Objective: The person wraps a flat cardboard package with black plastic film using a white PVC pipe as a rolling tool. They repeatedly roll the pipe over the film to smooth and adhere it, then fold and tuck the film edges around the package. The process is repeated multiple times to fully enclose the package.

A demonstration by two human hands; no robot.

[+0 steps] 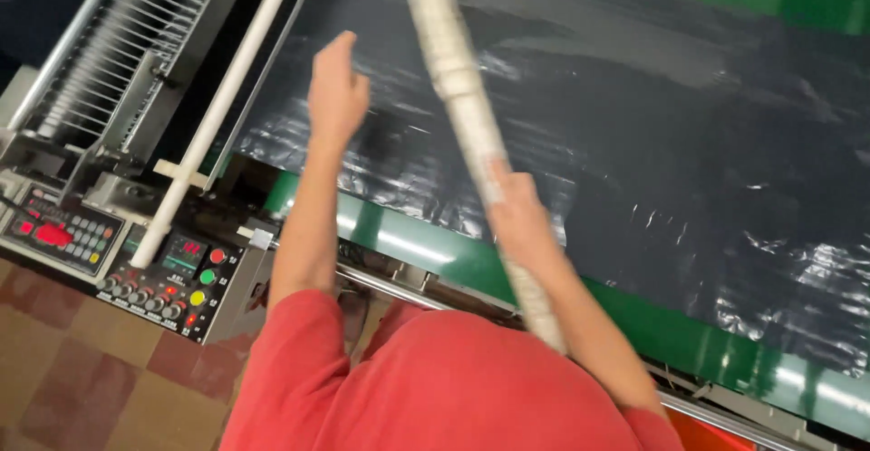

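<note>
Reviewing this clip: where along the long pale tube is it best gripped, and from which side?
Probably mid-length on the long pale tube, just above the right hand, wrapping from its right side. It is a slim round shaft slanting over the black plastic sheet; the left hand hovers free.

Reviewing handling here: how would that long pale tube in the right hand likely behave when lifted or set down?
The pale tube runs straight past the right hand, so it is probably stiff. One hand carries it, so likely light. Being round, it may roll on the black plastic sheet.

Just one head cam here, looking steeply down and close over the red shoulders at the machine bed (725,387), frame tilted sideways.
</note>
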